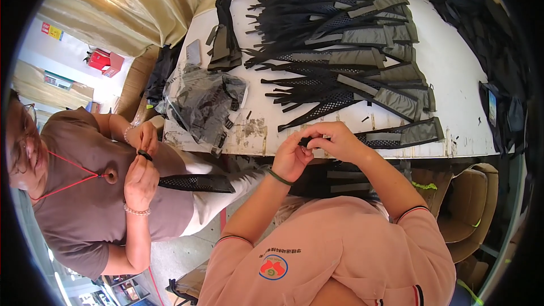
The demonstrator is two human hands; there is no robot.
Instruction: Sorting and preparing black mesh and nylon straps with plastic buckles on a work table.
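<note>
My left hand [291, 156] and my right hand [334, 140] meet at the table's front edge. Both have their fingers closed on a small black strap piece [306, 141], mostly hidden by the fingers. Just to the right of my right hand, a black mesh strap with a grey end panel [419, 134] lies along the edge. Below my hands, more black and grey mesh straps [334, 180] rest by my lap. Beyond them, several similar straps [362, 38] are spread in overlapping rows, grey ends to the right.
A clear plastic bag of black parts [204, 102] lies on the table's left, near a phone-like slab [194, 52] and a strap bundle [225, 39]. Dark fabric [481, 34] covers the right end. A co-worker [107, 175] at left handles another black strap [195, 183]. Cardboard boxes [467, 209] stand lower right.
</note>
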